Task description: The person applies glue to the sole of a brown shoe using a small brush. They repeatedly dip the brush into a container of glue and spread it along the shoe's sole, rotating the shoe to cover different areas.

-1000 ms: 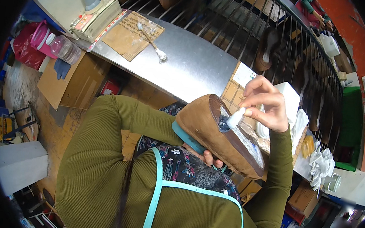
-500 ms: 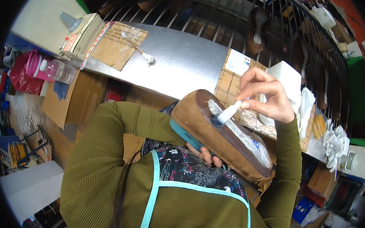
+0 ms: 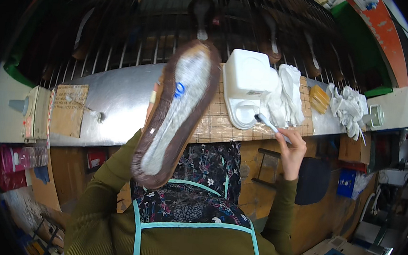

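My left hand (image 3: 153, 97) holds up a shoe upper on a last (image 3: 179, 104), its underside facing me. Brown coated edges surround a pale whitish middle with a blue mark. Most of that hand is hidden behind the shoe; only a bit of the fingers shows at its left edge. My right hand (image 3: 292, 151) pinches the pale handle of a small brush (image 3: 270, 124). The dark bristles are at the round cup in the base of a white dispenser (image 3: 248, 78), right of the shoe.
White gloves (image 3: 287, 98) lie beside the dispenser, then a yellowish block (image 3: 319, 99) and more crumpled gloves (image 3: 347, 107). Cardboard (image 3: 71, 112) with another brush (image 3: 97, 115) rests on the metal table (image 3: 119, 101) at left. Behind, a barred rack (image 3: 143, 41) carries several dark shoes.
My right hand has moved the brush off the shoe's underside to the dispenser's cup. My left hand has raised and turned the shoe more upright. The view has swung right.
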### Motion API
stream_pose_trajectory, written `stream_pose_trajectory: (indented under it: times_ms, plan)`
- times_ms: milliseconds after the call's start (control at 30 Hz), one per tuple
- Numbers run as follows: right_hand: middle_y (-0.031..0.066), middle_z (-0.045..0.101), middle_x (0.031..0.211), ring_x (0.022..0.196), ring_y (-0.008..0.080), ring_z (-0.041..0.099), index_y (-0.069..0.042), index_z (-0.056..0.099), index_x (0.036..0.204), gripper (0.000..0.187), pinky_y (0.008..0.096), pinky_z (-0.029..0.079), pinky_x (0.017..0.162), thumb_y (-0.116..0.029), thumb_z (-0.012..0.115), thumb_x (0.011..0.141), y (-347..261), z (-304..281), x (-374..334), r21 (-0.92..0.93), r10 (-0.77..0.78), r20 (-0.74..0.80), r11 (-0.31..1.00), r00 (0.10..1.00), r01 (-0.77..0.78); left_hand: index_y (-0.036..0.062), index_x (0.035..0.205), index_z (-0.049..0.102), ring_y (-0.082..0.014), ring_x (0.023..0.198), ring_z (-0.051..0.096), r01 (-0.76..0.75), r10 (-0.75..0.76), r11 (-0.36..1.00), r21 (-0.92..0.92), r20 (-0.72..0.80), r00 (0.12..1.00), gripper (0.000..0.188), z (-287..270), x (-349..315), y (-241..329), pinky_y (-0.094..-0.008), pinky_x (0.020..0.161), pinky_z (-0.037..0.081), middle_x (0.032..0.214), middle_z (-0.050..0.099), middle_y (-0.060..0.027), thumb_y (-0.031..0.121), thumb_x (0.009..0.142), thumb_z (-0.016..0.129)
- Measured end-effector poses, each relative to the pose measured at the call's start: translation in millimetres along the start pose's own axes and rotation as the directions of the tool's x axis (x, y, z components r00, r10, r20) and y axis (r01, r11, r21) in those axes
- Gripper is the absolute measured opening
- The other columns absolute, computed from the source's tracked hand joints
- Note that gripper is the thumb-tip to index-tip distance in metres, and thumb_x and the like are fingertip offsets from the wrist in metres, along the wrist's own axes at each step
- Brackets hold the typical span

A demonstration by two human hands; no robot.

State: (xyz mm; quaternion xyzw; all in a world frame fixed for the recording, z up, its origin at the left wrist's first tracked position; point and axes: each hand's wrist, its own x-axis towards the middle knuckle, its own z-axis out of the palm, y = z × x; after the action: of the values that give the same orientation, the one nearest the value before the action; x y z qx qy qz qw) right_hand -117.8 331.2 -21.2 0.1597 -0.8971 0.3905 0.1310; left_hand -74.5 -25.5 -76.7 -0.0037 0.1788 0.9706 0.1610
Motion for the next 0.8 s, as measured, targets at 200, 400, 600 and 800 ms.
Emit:
stream_pose_trajectory:
  times_ms: [200, 400, 600, 800]
  plan:
    - [-0.0034, 0.060, 0.074, 0.071, 0.0153, 0.054, -0.015, 0.073, 0.085, 0.009, 0.0350, 0.029, 0.070, -0.020, 0.074, 0.077, -2.4, 26.1, 4.1, -0.462, -0.186, -0.053, 0.876, 0.981, 0.141, 0.0108, 0.140, 0.039, -0.0253, 0.114, 0.056, -0.137, 0.174, 0.961, 0.240, -0.141, 0.975, 0.081, 5.4, 44.9, 10.6, -0.0389, 0.096, 0.049, 0.130, 0.053, -0.0131, 0.072, 0.087, 0.034]
    - [-0.0009, 0.055, 0.068, 0.064, 0.0169, 0.050, -0.013, 0.071, 0.082, 0.007, 0.0355, 0.028, 0.069, -0.019, 0.072, 0.080, -14.0, 22.7, 13.6, -0.516, -0.231, 0.097, 0.820, 0.968, 0.248, 0.0096, 0.142, 0.037, -0.0269, 0.118, 0.053, -0.123, 0.172, 0.945, 0.302, -0.143, 0.975, 0.089, -5.8, 55.4, 11.8, -0.0419, 0.100, 0.045, 0.134, 0.050, -0.0151, 0.077, 0.083, 0.032]
    - [0.0021, 0.048, 0.058, 0.053, 0.0035, 0.040, -0.003, 0.067, 0.080, 0.024, 0.0235, 0.027, 0.048, -0.023, 0.060, 0.093, 22.4, 12.2, 8.4, -0.019, 0.339, 0.296, 0.937, 0.893, -0.350, 0.0092, 0.142, 0.035, -0.0281, 0.118, 0.053, -0.081, 0.099, 0.983, 0.167, -0.105, 0.990, 0.090, -12.3, 54.4, 10.9, -0.0423, 0.100, 0.044, 0.134, 0.050, -0.0156, 0.077, 0.083, 0.032]
    - [-0.0040, 0.058, 0.068, 0.060, 0.0016, 0.047, 0.001, 0.066, 0.092, 0.020, 0.0171, 0.032, 0.052, -0.019, 0.065, 0.090, 5.0, 22.1, 9.9, 0.454, 0.434, 0.430, 0.654, 0.791, -0.606, 0.0097, 0.143, 0.035, -0.0284, 0.118, 0.053, -0.078, 0.083, 0.994, 0.074, -0.059, 0.995, 0.089, -18.7, 52.8, 9.7, -0.0425, 0.100, 0.045, 0.135, 0.048, -0.0157, 0.077, 0.083, 0.033]
